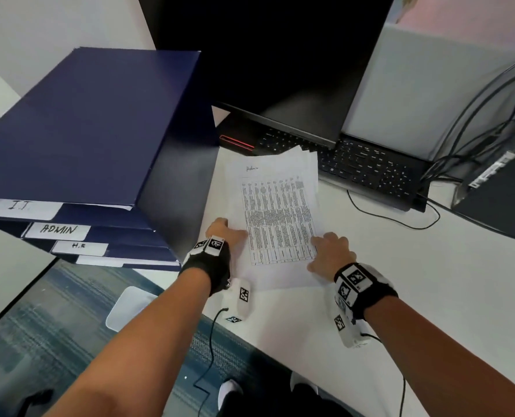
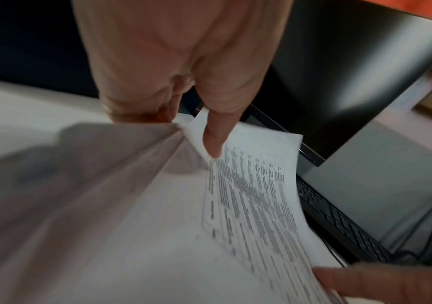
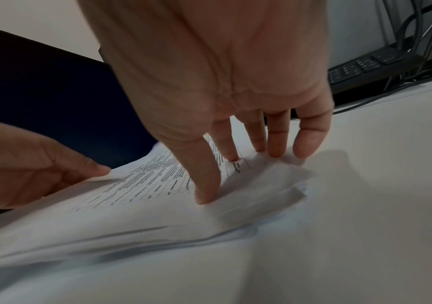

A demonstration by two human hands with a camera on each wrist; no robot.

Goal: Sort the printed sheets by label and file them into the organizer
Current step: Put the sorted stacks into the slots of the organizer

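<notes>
A loose stack of printed sheets (image 1: 275, 212) lies on the white desk (image 1: 415, 266); the top one bears a handwritten "Admin" and a dense table. My left hand (image 1: 226, 233) pinches the left edge of the top sheet (image 2: 256, 195), thumb (image 2: 213, 142) on top and fingers beneath, and that edge is raised. My right hand (image 1: 330, 251) presses straight fingers (image 3: 278, 144) onto the stack's lower right part (image 3: 152, 185). The navy organizer (image 1: 93, 121) stands to the left, with tabs reading I.T. (image 1: 21, 205), ADMIN (image 1: 58, 229) and H.R (image 1: 78, 245).
A black keyboard (image 1: 364, 167) lies just behind the sheets under a dark monitor (image 1: 280, 55). Cables (image 1: 476, 115) and a black box (image 1: 497, 182) crowd the right. The desk's near edge runs diagonally below my wrists, with carpet (image 1: 54, 326) beneath.
</notes>
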